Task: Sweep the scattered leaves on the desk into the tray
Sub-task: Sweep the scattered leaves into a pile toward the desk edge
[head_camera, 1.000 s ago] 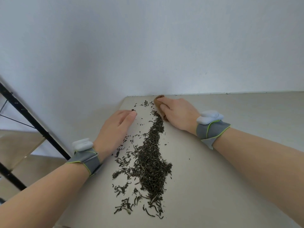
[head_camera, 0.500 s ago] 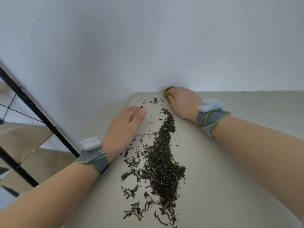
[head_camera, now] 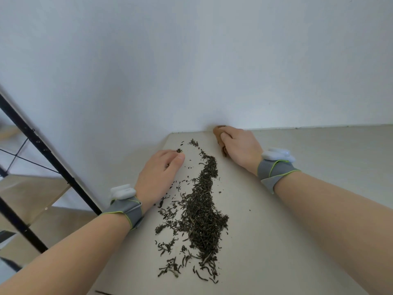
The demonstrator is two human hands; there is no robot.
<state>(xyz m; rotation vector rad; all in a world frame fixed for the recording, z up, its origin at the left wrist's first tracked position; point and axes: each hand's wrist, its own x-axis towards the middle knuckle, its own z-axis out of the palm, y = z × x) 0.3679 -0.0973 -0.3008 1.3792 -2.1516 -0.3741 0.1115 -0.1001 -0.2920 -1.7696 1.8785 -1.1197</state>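
Dark dried leaves lie in a long heap down the middle of the pale desk, with loose bits scattered to its left. My left hand rests flat on the desk beside the heap, fingers straight, fingertips touching a few stray leaves. My right hand sits at the desk's far edge by the wall, fingers curled round a small brown object that is mostly hidden under the hand. No tray is in view.
A white wall stands right behind the desk. The desk's left edge drops off beside my left hand. A black metal frame and wooden shelves stand lower left.
My right hand with the brown object has moved away from the top of the heap to the back edge by the wall. My left hand has stayed flat beside the leaves.
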